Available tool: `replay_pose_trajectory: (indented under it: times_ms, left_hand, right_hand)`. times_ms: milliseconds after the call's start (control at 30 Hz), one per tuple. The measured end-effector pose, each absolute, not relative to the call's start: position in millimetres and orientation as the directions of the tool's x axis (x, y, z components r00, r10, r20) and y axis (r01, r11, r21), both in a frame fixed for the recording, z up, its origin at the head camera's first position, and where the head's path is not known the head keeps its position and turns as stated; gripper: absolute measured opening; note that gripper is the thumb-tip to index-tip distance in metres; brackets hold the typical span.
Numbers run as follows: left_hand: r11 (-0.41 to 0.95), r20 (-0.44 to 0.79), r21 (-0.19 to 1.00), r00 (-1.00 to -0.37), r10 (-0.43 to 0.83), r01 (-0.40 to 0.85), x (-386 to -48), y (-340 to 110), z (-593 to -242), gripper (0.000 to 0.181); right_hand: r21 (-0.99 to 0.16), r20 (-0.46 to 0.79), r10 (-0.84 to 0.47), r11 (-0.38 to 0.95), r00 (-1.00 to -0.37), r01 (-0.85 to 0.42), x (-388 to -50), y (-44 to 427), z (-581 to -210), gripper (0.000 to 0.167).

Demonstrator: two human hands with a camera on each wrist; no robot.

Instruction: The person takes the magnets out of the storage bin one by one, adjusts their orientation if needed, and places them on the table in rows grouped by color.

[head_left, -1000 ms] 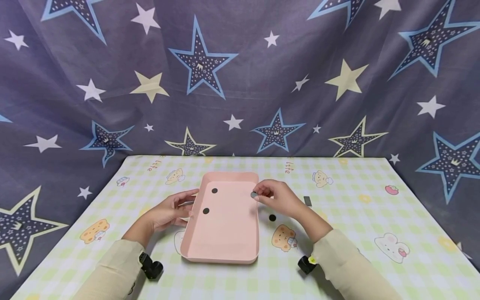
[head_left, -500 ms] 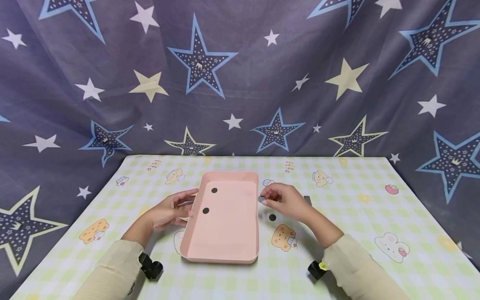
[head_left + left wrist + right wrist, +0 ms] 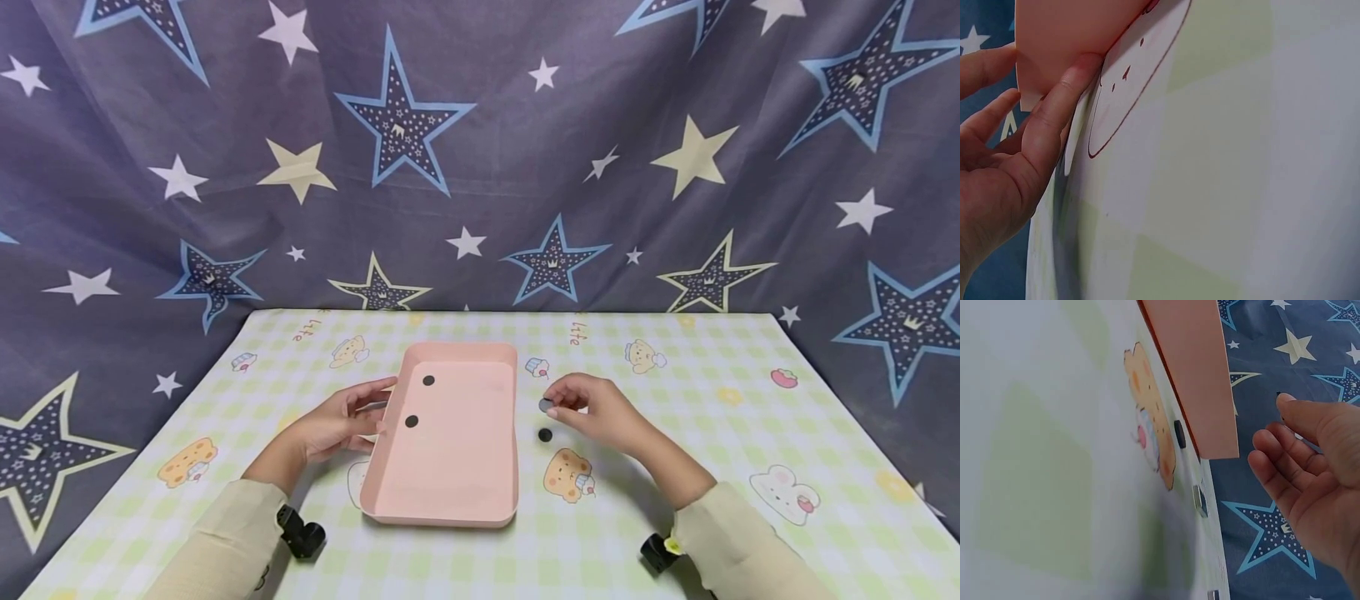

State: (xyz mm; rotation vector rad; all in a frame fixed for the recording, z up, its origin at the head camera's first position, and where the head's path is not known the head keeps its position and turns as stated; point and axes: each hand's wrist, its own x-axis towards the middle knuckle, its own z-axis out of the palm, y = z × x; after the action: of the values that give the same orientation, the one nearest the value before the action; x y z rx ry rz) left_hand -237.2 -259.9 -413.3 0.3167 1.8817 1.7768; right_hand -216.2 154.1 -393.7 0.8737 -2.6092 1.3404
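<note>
In the head view, a pink rectangular tray (image 3: 450, 442) lies on the table, with two small black discs (image 3: 428, 381) on the left part of its floor. My left hand (image 3: 341, 423) rests against the tray's left outer wall, its fingers spread along the side. In the left wrist view the fingertips (image 3: 1088, 62) touch that pink wall. Beyond the tray's right rim, my right hand (image 3: 596, 408) pinches a small grey disc (image 3: 545, 405) between thumb and finger, above the table. Another black disc (image 3: 545, 435) lies on the cloth just below it.
A checked tablecloth (image 3: 750, 417) printed with cartoon figures covers the table, and a starry curtain (image 3: 480, 167) hangs behind. The right wrist view shows a small rectangular piece (image 3: 1200, 500) on the cloth beyond the black disc, plus another small piece (image 3: 1213, 595) at the bottom edge.
My right hand has moved right and slightly toward me, from the tray's right rim to beyond it, carrying the disc. It now hides the dark rectangular piece. The left hand has stayed put.
</note>
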Motion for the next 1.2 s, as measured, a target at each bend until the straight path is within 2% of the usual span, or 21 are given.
replay_pose_trajectory:
  times_ms: [433,800,1200]
  left_hand:
    - [0.104,-0.218,0.976,-0.835,0.505,-0.191,-237,-261,-413,0.078]
    - [0.099,-0.215,0.977,-0.834,0.509,-0.191,-238,-262,-415,0.078]
    - [0.104,-0.223,0.975,-0.828,0.514,-0.198,-239,-261,-415,0.079]
  right_hand:
    - [-0.722,0.295,-0.449,0.473,-0.843,-0.505,-213,172,-406,0.012]
    - [-0.727,0.154,-0.513,0.52,-0.844,-0.449,-215,188,-411,0.008]
    - [-0.707,0.094,-0.552,0.55,-0.829,-0.446,-218,200,-416,0.008]
